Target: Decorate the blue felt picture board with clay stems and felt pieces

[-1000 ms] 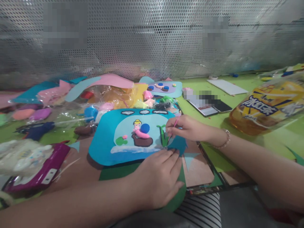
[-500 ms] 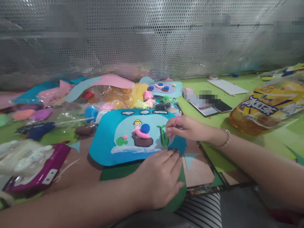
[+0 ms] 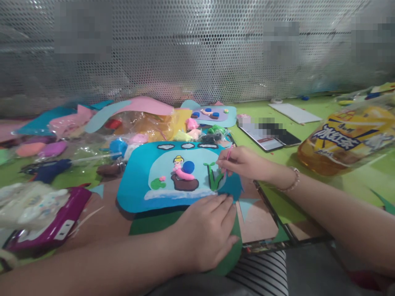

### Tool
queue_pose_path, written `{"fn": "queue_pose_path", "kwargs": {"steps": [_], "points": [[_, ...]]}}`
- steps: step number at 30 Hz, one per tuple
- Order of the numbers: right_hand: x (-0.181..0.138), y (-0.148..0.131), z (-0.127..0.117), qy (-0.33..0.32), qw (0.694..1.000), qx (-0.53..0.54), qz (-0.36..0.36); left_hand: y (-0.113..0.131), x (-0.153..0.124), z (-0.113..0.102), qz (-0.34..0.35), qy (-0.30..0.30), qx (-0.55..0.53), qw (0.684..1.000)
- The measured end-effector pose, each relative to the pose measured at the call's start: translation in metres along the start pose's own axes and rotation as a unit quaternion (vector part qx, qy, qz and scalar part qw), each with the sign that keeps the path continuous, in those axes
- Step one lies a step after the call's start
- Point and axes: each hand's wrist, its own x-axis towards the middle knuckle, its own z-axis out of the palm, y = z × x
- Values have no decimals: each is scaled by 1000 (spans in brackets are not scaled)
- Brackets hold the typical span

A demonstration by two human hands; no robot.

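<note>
A blue felt picture board (image 3: 137,181) lies in front of me, with a small clay figure (image 3: 182,169) on a brown mound, a green lily pad (image 3: 158,183) and green clay stems (image 3: 215,177) at its right side. My right hand (image 3: 243,163) pinches a thin pink modelling stick (image 3: 228,158), its tip at the green stems. My left hand (image 3: 206,230) rests flat on the board's lower right edge, fingers together, pressing it down onto green felt (image 3: 154,222).
Bags of coloured clay and foam sheets (image 3: 145,125) are piled behind the board. A blue glue gun (image 3: 49,169) and a purple packet (image 3: 46,222) lie at left. A phone (image 3: 268,137) and a yellow drink bottle (image 3: 345,137) are at right. A perforated metal wall rises behind.
My right hand with the pink stick has shifted slightly up and right along the green stems. My left hand has stayed in place on the board.
</note>
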Motion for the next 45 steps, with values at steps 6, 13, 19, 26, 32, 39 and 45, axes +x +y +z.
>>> {"fn": "queue_pose_path", "kwargs": {"steps": [6,13,19,26,32,39,45], "points": [[2,-2,1,9,1000,-10,-18,-1,0,0,4,4,3,1000],[1,-1,0,13,1000,-24,6,-1,0,0,8,5,6,1000],[0,-1,-1,4,1000,-12,8,-1,0,0,10,16,6,1000],[-1,-2,2,-76,991,107,-4,-1,1,1,11,11,11,1000],[-1,1,7,-96,984,147,-7,0,1,-2,7,3,15,1000],[-1,-4,5,-58,989,138,-11,-1,0,-2,13,-2,8,1000],[0,2,12,-28,986,159,-44,3,-1,-9,-85,21,42,995]]}}
